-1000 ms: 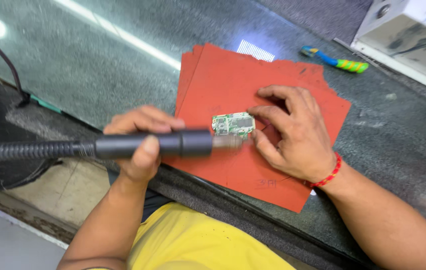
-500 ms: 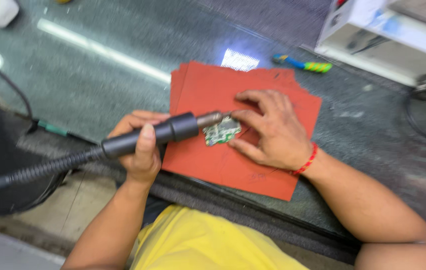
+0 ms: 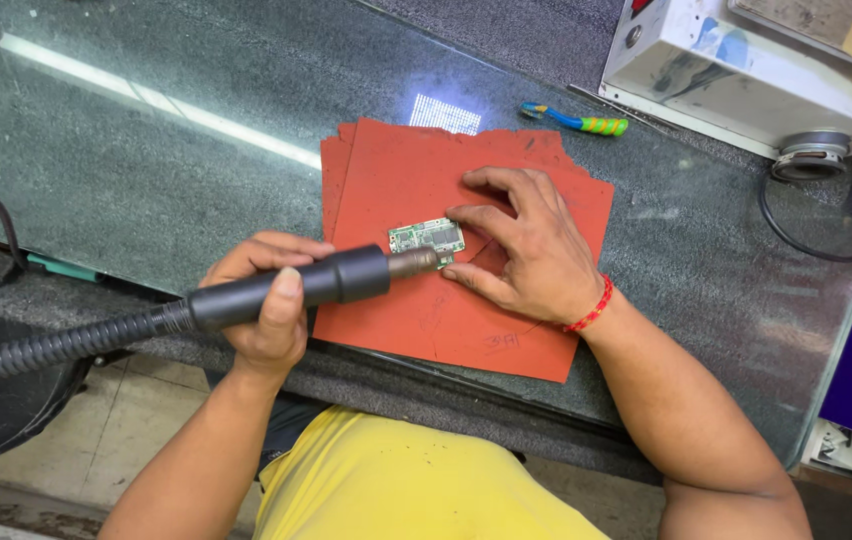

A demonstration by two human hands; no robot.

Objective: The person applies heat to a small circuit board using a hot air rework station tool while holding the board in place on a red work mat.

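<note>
The left hand (image 3: 268,308) is wrapped shut around a black hot-air wand (image 3: 291,288), fingers over the top and thumb laid along the near side, the forearm rising from the lower edge of the view. The wand's metal nozzle is aimed at one small green circuit board (image 3: 427,238), which lies flat on the red mat (image 3: 396,320). The right hand (image 3: 526,250) is spread palm-down on the mat just right of the board, with fingertips pressed on the board's right edge and the thumb below it; nothing is gripped. A red thread band is worn at that wrist. Whether the nozzle touches the board cannot be told. The wand's ribbed hose is cut off at the left edge. At least two red sheets are stacked. Beyond the board, on the desk (image 3: 146,170), one toothbrush (image 3: 576,120) lies before one white machine (image 3: 746,70), only partly in view
</note>
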